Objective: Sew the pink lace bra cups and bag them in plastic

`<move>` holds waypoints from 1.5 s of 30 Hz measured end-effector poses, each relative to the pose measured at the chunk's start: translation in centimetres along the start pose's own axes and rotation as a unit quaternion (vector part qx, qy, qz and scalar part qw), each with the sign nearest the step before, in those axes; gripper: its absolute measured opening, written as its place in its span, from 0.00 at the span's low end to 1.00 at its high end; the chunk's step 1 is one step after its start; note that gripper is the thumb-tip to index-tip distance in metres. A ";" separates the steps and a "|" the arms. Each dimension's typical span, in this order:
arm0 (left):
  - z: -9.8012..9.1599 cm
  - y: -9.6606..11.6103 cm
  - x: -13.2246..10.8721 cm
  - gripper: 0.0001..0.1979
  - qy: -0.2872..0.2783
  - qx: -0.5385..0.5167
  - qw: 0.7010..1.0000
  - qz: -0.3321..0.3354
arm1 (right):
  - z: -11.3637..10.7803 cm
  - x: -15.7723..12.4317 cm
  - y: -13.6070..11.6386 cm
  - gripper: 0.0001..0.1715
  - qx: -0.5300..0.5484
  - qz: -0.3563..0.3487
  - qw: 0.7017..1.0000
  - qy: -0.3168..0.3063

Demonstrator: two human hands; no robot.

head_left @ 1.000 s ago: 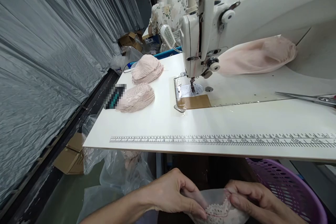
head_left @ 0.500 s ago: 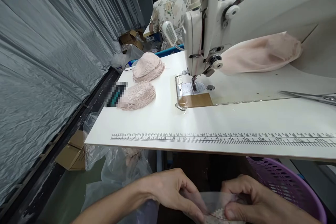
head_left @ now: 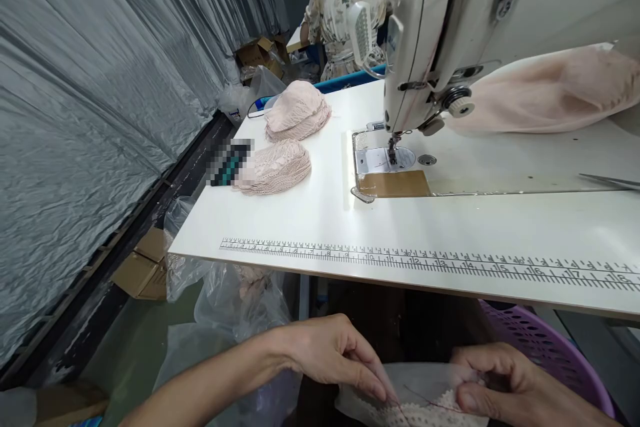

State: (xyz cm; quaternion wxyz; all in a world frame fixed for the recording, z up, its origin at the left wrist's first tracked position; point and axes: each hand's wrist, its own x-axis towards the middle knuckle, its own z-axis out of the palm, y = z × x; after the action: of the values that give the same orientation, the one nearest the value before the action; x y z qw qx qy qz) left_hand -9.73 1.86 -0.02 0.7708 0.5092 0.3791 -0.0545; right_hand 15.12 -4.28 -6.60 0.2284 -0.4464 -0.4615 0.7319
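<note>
A sheer pale fabric piece with a lace edge (head_left: 425, 383) is stretched between my hands, below the table's front edge. My left hand (head_left: 345, 360) is closed in a pinch at its left side, where a thin reddish thread shows by the fingertips. Whether those fingers grip the cloth, the thread or both is hard to see. On the right, my right hand (head_left: 495, 380) grips the lace edge between thumb and fingers. The fabric's lower part runs out of view.
A sewing machine (head_left: 415, 60) stands on the white table (head_left: 300, 220), which has a printed ruler (head_left: 390, 256). Two pink lace stacks (head_left: 297, 110) lie left; pink cloth (head_left: 550, 90) lies under the arm. Scissors (head_left: 610, 180), a purple basket (head_left: 555, 353) and a seated person (head_left: 350, 7) also show.
My hands have drawn slightly apart, the right one moving rightward, so more of the fabric and its lace edge shows. The view has shifted, putting the machine farther right.
</note>
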 end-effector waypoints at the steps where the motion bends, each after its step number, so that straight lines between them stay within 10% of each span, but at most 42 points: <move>1: -0.1 -0.2 0.0 0.23 -0.005 -0.002 1.000 -0.002 | -0.1 0.1 0.2 0.20 -0.003 0.003 1.000 -0.010; 9: -0.4 -1.6 0.7 0.33 -0.020 -0.016 0.999 -0.023 | 1.1 0.9 -1.9 0.24 -0.034 0.009 0.998 -0.056; 45: 1.3 -0.1 0.3 0.24 0.052 -0.034 0.997 -0.051 | 2.5 -1.1 -4.0 0.15 -0.133 0.062 0.989 0.009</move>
State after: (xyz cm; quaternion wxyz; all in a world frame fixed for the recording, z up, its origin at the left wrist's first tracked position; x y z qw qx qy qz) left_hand -8.88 0.82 -0.09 0.7631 0.4646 0.4461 -0.0540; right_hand 13.17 -4.42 -2.17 0.1252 -0.5075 -0.5237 0.6727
